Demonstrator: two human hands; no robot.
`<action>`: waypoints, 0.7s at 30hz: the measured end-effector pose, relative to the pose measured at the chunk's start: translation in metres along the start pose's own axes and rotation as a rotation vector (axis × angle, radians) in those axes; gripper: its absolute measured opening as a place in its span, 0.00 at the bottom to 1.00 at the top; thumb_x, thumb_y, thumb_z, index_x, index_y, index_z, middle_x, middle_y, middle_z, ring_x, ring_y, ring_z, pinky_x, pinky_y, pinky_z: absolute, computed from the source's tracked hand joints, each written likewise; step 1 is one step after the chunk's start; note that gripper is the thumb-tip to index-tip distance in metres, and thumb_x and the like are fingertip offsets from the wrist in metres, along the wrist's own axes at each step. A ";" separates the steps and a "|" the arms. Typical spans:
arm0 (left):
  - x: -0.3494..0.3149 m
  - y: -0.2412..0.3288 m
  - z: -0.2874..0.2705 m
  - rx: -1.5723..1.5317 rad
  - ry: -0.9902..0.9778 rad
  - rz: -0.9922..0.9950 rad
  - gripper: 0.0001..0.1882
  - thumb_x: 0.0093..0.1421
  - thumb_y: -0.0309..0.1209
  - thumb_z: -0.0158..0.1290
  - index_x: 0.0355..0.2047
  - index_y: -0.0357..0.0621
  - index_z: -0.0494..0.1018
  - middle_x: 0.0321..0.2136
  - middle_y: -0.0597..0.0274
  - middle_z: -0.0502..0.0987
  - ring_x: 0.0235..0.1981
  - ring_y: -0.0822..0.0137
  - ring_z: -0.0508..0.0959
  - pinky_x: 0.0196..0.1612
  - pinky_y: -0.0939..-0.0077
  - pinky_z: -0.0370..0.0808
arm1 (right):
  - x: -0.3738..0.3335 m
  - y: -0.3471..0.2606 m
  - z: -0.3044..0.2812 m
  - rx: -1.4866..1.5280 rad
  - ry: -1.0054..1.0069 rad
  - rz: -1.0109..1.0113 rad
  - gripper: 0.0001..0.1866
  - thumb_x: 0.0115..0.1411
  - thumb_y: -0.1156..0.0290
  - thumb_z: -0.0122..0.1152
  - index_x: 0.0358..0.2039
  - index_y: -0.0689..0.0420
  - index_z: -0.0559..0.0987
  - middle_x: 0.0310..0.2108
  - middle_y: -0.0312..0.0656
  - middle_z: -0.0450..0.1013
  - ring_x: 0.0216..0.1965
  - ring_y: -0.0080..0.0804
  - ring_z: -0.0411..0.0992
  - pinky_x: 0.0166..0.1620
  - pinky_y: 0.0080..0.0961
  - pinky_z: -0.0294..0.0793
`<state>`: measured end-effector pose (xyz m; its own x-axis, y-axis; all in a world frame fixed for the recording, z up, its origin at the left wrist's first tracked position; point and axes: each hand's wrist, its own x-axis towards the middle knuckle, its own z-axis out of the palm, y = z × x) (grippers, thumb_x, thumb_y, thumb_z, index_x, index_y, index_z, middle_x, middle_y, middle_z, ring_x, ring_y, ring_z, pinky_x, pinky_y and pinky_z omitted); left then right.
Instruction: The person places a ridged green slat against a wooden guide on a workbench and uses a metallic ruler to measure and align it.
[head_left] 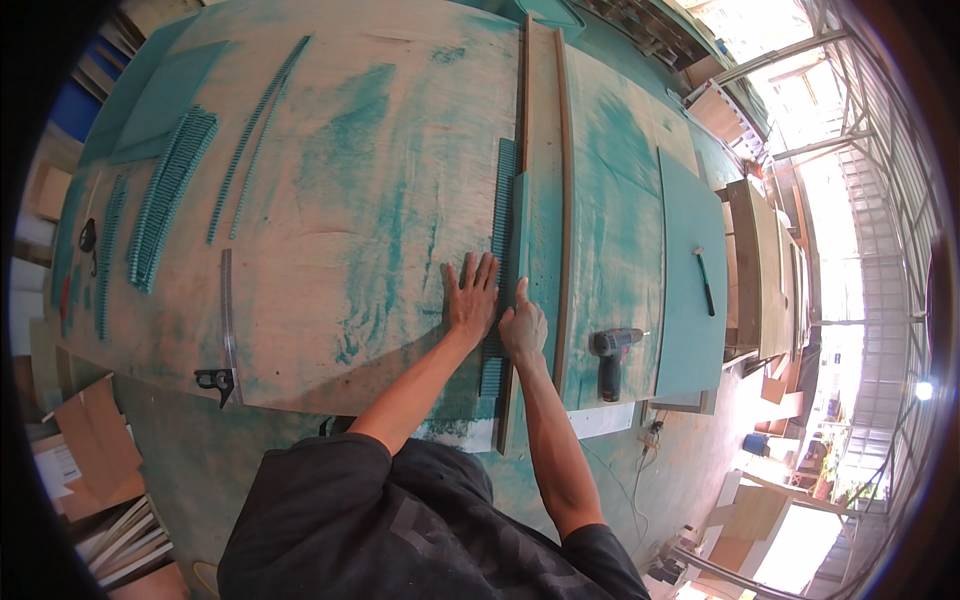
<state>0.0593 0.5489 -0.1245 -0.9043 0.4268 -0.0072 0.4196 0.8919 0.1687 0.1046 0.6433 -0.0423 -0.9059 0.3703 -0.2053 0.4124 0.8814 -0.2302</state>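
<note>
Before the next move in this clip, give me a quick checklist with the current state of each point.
1. Left hand free of any tool: ok, flat with fingers spread.
2. Right hand pressing firmly on the narrow teal board: cannot tell; its index finger points forward.
3. Ribbed teal strip flush along that board: cannot tell, the hands and board hide part of it.
4. Cordless drill apart from both hands: ok, lying to their right.
5. Loose tools put away: not ok; the drill, hammer and combination square all lie out.
</note>
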 end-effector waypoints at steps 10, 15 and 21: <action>0.020 -0.003 -0.007 0.015 -0.027 -0.013 0.35 0.77 0.47 0.33 0.79 0.51 0.42 0.80 0.66 0.41 0.79 0.53 0.40 0.74 0.28 0.37 | 0.020 -0.007 -0.002 0.030 0.004 0.026 0.41 0.61 0.73 0.59 0.75 0.56 0.60 0.39 0.62 0.79 0.41 0.60 0.79 0.43 0.50 0.80; 0.024 -0.004 -0.002 0.059 0.017 -0.019 0.35 0.76 0.48 0.35 0.79 0.51 0.43 0.79 0.68 0.43 0.79 0.54 0.41 0.74 0.29 0.37 | 0.012 -0.007 -0.004 0.011 0.015 0.018 0.40 0.60 0.73 0.60 0.74 0.55 0.61 0.38 0.63 0.79 0.41 0.61 0.80 0.44 0.51 0.80; 0.025 -0.004 0.004 -0.022 0.062 -0.036 0.35 0.76 0.47 0.38 0.78 0.52 0.46 0.79 0.68 0.45 0.79 0.54 0.43 0.75 0.30 0.38 | -0.014 0.001 -0.001 -0.032 0.002 0.017 0.41 0.60 0.72 0.61 0.74 0.59 0.61 0.39 0.64 0.79 0.41 0.59 0.81 0.45 0.49 0.81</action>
<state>0.0358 0.5567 -0.1294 -0.9224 0.3834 0.0473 0.3851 0.9029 0.1911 0.1172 0.6393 -0.0386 -0.8990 0.3861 -0.2068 0.4247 0.8838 -0.1964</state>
